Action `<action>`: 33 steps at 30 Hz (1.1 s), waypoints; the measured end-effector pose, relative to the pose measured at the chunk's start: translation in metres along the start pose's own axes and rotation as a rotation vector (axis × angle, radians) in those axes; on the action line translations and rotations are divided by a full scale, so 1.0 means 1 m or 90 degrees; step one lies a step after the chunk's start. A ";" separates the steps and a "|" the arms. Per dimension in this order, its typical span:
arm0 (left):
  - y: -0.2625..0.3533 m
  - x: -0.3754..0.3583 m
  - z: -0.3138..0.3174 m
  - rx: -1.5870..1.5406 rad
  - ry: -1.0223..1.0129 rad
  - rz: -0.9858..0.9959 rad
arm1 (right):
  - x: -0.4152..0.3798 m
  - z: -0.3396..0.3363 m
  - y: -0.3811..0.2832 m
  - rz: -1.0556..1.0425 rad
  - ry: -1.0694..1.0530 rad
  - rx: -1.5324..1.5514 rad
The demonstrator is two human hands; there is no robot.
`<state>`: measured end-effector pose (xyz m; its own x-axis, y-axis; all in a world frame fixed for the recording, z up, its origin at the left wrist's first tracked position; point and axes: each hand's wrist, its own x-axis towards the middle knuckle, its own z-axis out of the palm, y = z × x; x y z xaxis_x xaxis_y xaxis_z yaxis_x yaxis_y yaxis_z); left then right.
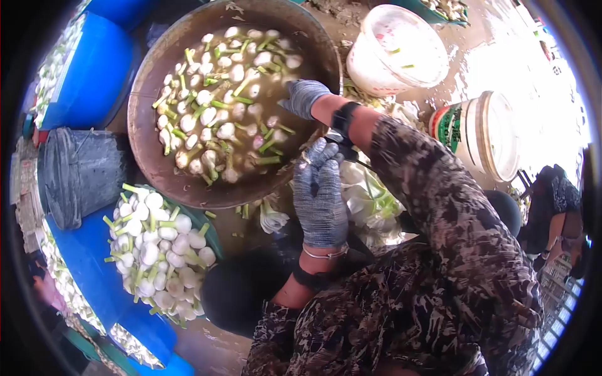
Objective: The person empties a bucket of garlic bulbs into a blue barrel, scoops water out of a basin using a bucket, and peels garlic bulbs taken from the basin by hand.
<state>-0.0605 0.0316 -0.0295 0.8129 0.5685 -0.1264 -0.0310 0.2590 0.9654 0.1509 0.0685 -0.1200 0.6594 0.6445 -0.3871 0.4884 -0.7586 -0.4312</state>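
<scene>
My right hand [304, 98], in a grey knit glove, reaches over the right side of a large round basin [139, 135]. Its fingers point left above brown water, and nothing shows in them. In the basin float many garlic bulbs [204, 97] with short green stems. Closer to me, my left hand [321, 194], gloved the same way, is held up by the basin's lower right rim with its fingers curled. A dark, narrow object lies against those fingertips; I cannot tell what it is. Leafy garlic [364, 194] with pale stalks lies right of this hand.
Trimmed white garlic [160, 244] is heaped at the lower left. Beyond it stand a dark bucket [81, 175] and a blue tub [94, 69]. Two white buckets, one upright [401, 53] and one with a printed label [480, 135], stand at the right. Another person [555, 207] is at the far right.
</scene>
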 end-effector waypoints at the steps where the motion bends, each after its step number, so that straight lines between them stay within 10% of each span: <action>1: 0.002 0.002 -0.004 0.036 -0.002 0.005 | 0.020 0.018 0.001 0.091 -0.072 -0.083; 6: 0.000 0.006 -0.006 -0.061 0.033 -0.021 | 0.038 0.073 0.012 0.002 -0.182 -0.237; 8: 0.001 0.008 -0.005 -0.060 0.034 -0.022 | 0.026 0.061 0.011 -0.307 -0.157 -0.282; 10: -0.011 0.006 -0.010 0.159 0.068 0.031 | -0.009 0.036 0.020 0.054 -0.158 0.367; 14: -0.018 0.009 -0.003 -0.025 0.097 -0.143 | -0.097 -0.006 0.046 -0.382 0.223 0.104; 16: -0.015 0.010 0.012 -0.267 -0.032 -0.176 | -0.139 -0.033 0.027 0.026 -0.010 0.479; 20: -0.021 -0.003 0.037 -0.293 -0.078 -0.194 | -0.170 -0.029 0.054 0.077 0.029 0.423; 24: -0.021 -0.010 0.052 -0.150 -0.084 -0.169 | -0.224 -0.040 0.070 -0.010 0.376 0.413; 33: -0.017 -0.026 0.076 0.097 -0.155 -0.067 | -0.289 -0.054 0.073 -0.065 0.484 0.093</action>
<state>-0.0370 -0.0476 -0.0256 0.9229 0.3370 -0.1864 0.1331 0.1753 0.9755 0.0269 -0.1786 0.0040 0.8518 0.4275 0.3029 0.5221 -0.6447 -0.5584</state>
